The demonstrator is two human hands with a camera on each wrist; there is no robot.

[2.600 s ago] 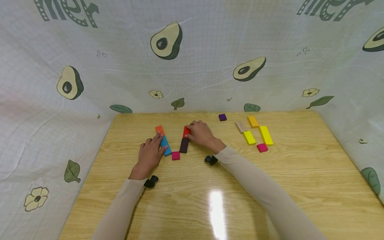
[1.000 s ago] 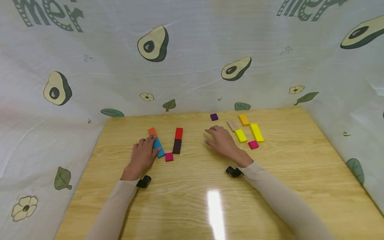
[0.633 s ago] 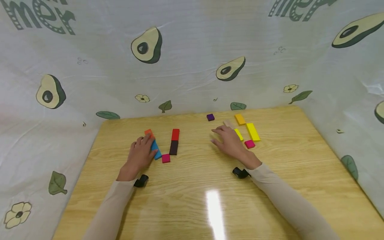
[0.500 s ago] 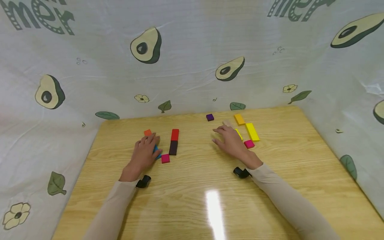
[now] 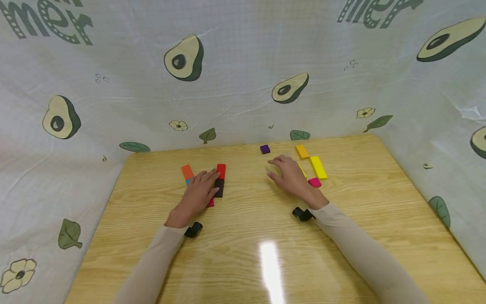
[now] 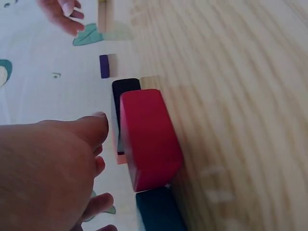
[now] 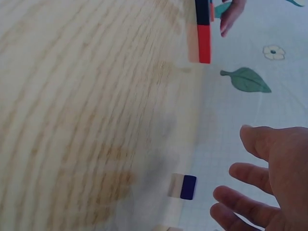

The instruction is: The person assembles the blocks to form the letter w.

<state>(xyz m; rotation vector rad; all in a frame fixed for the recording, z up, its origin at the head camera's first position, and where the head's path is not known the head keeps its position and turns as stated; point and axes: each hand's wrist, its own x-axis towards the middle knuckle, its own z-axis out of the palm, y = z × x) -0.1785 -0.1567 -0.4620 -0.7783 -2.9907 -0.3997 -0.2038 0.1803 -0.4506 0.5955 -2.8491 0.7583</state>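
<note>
My left hand (image 5: 197,194) reaches over the left group of flat blocks, fingers extended, its tips at the red block (image 5: 221,170) and dark block (image 5: 219,188), which lie end to end. Under the hand, the blue block (image 5: 187,181) is mostly covered; beyond it lies the orange block (image 5: 187,171). A pink block (image 6: 149,139) stands close by in the left wrist view and is partly hidden in the head view. My right hand (image 5: 290,175) hovers with loosely spread fingers and nothing in them, partly covering a small yellow block (image 5: 302,169).
A purple block (image 5: 265,149) lies near the back edge of the wooden table (image 5: 243,253). Right of my right hand are an amber block (image 5: 302,152), a long yellow block (image 5: 318,168) and another pink block (image 5: 314,182). A patterned cloth (image 5: 235,84) hangs behind.
My right hand has left the red block, moved right and now hovers by the yellow blocks. My left hand has shifted right from the orange and blue blocks toward the red and dark ones.
</note>
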